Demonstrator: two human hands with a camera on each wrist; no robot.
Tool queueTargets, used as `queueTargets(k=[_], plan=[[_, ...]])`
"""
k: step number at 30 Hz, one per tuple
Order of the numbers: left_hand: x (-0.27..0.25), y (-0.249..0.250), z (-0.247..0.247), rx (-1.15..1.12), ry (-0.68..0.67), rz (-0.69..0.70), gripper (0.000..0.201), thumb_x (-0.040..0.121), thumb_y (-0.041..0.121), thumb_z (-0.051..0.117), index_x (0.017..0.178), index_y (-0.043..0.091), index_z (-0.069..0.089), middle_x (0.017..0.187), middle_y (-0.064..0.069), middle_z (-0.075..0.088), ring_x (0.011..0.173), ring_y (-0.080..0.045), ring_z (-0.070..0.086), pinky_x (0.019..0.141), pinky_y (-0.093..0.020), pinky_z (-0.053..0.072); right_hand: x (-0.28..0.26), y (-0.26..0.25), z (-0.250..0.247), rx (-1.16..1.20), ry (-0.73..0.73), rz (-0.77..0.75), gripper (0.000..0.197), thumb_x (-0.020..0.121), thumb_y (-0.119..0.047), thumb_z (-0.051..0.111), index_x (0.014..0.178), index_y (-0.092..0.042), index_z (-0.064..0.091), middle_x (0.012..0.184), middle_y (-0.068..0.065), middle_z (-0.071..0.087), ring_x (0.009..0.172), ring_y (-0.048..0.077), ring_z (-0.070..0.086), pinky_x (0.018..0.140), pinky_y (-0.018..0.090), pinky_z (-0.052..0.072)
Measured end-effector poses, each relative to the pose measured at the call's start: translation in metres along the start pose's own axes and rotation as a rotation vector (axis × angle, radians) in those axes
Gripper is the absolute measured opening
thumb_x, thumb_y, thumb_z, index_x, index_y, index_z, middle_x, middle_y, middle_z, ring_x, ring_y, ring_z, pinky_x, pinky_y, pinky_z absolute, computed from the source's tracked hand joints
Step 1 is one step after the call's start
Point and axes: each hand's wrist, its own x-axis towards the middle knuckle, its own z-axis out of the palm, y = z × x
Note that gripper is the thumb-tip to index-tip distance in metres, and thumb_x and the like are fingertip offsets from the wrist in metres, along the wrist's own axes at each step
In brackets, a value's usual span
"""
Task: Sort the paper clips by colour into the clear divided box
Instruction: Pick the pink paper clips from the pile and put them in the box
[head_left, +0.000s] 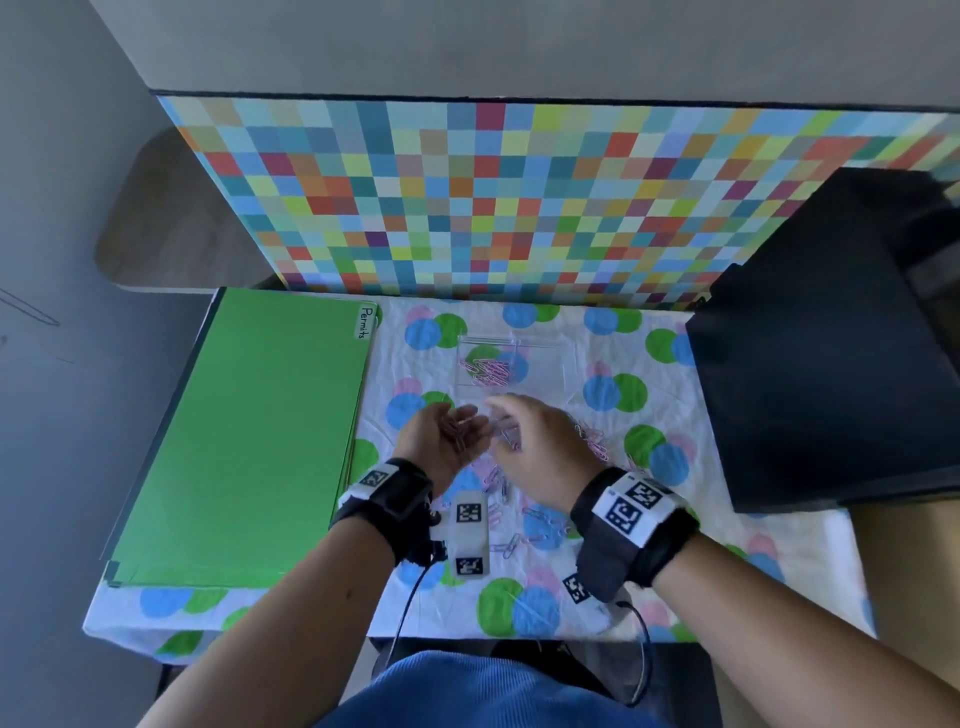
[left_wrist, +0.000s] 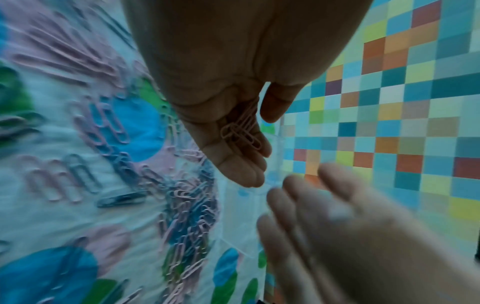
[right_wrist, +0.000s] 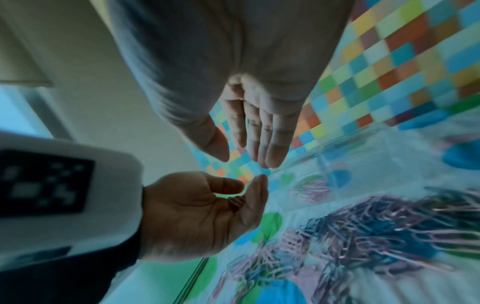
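Observation:
My left hand (head_left: 453, 432) is held palm up and cupped above the spotted cloth. A few pink paper clips (left_wrist: 240, 131) lie loose in it, also showing as pink paper clips (right_wrist: 236, 202) from the right wrist. My right hand (head_left: 524, 428) hovers palm down just right of it, fingers straight (right_wrist: 259, 133) and blurred, with nothing visible in it. The clear divided box (head_left: 540, 358) stands just beyond both hands, with pink clips (head_left: 488, 371) in its left compartment. A mixed pile of pink and blue clips (head_left: 592, 439) spreads on the cloth under and around my right hand, the same pile (right_wrist: 376, 226) filling the right wrist view.
A green folder (head_left: 249, 441) labelled "Permits" covers the table's left part. A black object (head_left: 821, 364) fills the right side. A checkered panel (head_left: 519, 208) stands behind the box. More loose clips (head_left: 540, 519) lie between my wrists, near the front edge.

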Motion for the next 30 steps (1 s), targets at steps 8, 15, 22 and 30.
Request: queueTargets(k=[8,15,22,30], plan=[[0.029,0.034,0.042,-0.007,-0.009,0.060,0.034,0.097,0.029,0.047,0.109,-0.002,0.050,0.104,-0.022,0.053,0.093,-0.034,0.057,0.081,-0.042,0.052,-0.026,0.047,-0.030,0.054,0.063,0.187,0.040,0.089,-0.008,0.056,0.129,-0.012,0.054,0.121,0.007,0.062,0.107,0.014,0.059,0.096,0.025,0.047],[0.033,0.038,0.048,0.035,0.004,0.062,0.067,0.096,0.031,0.050,0.146,-0.003,0.022,0.148,-0.033,0.023,0.137,-0.042,0.029,0.111,-0.047,0.032,-0.041,0.074,-0.022,-0.004,0.002,0.270,0.042,0.088,-0.011,0.054,0.130,-0.017,0.054,0.121,0.006,0.062,0.106,0.013,0.060,0.096,0.031,0.049],[0.018,0.031,0.034,0.562,-0.028,0.359,0.029,0.094,0.014,0.052,0.120,0.003,0.059,0.107,-0.013,0.062,0.088,-0.022,0.063,0.075,-0.031,0.054,-0.047,0.084,-0.014,-0.151,-0.068,0.259,0.027,0.087,-0.007,0.052,0.110,-0.012,0.065,0.102,0.003,0.067,0.087,0.014,0.061,0.084,0.029,0.052],[-0.014,-0.021,-0.045,1.822,-0.212,0.701,0.015,0.085,0.021,0.055,0.088,0.028,0.068,0.082,0.013,0.062,0.069,-0.006,0.056,0.072,-0.027,0.052,-0.064,0.089,0.018,-0.367,-0.315,0.082,0.011,0.086,-0.012,0.051,0.085,-0.013,0.062,0.094,0.000,0.059,0.085,0.019,0.057,0.074,0.029,0.044]])
